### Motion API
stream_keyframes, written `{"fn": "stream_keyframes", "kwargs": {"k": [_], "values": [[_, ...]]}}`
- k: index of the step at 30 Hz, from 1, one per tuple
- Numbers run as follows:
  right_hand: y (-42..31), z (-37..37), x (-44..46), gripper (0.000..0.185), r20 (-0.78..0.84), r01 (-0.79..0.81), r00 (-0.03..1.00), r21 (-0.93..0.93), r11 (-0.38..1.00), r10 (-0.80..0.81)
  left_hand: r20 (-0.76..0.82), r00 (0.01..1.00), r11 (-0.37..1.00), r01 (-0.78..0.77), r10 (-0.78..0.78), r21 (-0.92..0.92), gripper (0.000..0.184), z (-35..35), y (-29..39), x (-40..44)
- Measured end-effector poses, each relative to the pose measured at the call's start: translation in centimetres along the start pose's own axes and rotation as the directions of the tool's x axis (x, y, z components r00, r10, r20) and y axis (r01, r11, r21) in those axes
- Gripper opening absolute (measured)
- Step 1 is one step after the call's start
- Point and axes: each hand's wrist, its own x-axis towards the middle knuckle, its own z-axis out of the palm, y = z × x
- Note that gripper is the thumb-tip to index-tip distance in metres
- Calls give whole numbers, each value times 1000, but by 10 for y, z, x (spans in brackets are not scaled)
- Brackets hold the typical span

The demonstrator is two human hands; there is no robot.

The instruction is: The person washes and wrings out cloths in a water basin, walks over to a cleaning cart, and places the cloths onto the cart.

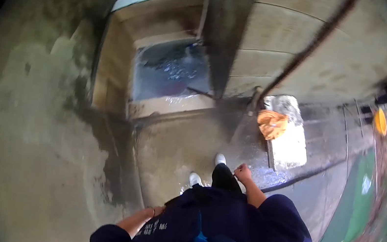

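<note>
My right hand (242, 173) hangs in front of my right thigh with its fingers curled in a loose fist, and no object shows in it. At my waist, my left hand (158, 210) is mostly hidden by my dark shirt (219, 216), so its fingers cannot be made out. A band circles that wrist. Ahead and to the right, an orange cloth (272, 125) lies bunched on a pale stone slab (289, 149), apart from both hands. Farther ahead on the left is a tiled basin (154, 110) holding bluish water (173, 71).
A dark stick (199, 92) crosses the basin's near right edge. One rusty pole (313, 44) slants beside the block wall (285, 32). The concrete floor (175, 143) is wet around my white shoes (195, 178). A yellow object (380, 121) stands far right, near green ground.
</note>
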Motion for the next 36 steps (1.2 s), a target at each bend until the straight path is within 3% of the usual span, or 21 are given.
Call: {"fn": "stream_keyframes", "kwargs": {"k": [1,3,4,5,8,9,11,12,13,14,15,17,18,20,21,22,23,25,27,31,36], "values": [[5,2,7,31,36,30,999,-32,999,-29,16,1000,1000,0,0,7,42,7,-12,-2],[2,4,25,32,27,22,999,145,989,-26,42,999,999,-10,9,30,42,16,-29,-2],[-18,-9,22,36,116,-28,993,255,966,-2,41,999,999,-18,17,28,41,16,-30,0],[-34,-19,25,36,117,-21,993,254,967,-9,30,1000,1000,-9,9,-9,39,18,-31,-3],[-69,-34,33,33,280,-281,946,447,849,166,-66,997,968,-48,33,-245,33,14,-17,-5],[-74,-33,47,33,287,-273,946,447,852,152,-107,992,926,-97,62,-366,31,14,-13,-2],[-79,-28,74,23,563,-445,826,638,628,13,-218,964,772,-252,150,-584,28,9,-4,9],[-100,-36,69,15,528,-412,849,660,629,1,-339,912,964,-261,232,-43,28,0,42,-8],[-114,-41,73,15,548,-418,837,634,650,3,-356,908,962,-262,220,-74,28,-6,74,-23],[-126,-44,79,17,540,-375,839,666,645,-69,-296,955,893,-146,15,-425,29,-10,92,-36],[-136,-46,84,18,536,-338,833,694,636,-142,-164,974,693,-11,-155,-721,30,-14,110,-54],[-160,-54,94,19,540,-296,825,663,688,-165,-50,980,789,124,-193,-602,40,-38,252,-156],[-158,-50,109,19,539,-237,812,656,717,-225,87,996,711,78,-24,-699,41,-44,205,-162],[-190,-68,97,13,506,-204,833,658,725,-225,-71,996,990,41,-51,-137,53,-54,218,-215],[-190,-62,107,13,520,-217,830,637,740,-204,-224,960,791,-266,167,-550,54,-52,216,-233],[-189,-55,111,13,501,-220,815,734,642,-293,-261,958,339,-286,117,-896,57,-53,231,-247],[-194,-54,114,13,559,-316,794,714,625,-238,-371,902,239,-419,221,-876,67,-58,236,-254],[-202,-42,116,13,567,-306,785,706,639,-250,-629,695,208,-712,349,-671,79,-74,274,-248],[-207,-28,113,14,563,-276,782,697,661,-267,-686,517,86,-826,512,-558,84,-98,294,-229],[-248,-8,89,11,571,-202,789,590,781,-227,-633,245,-248,-772,734,-585,83,-131,341,-201],[-276,9,78,11,566,-152,778,591,792,-273,-567,217,-269,-711,794,-649,76,-151,358,-185]]}}
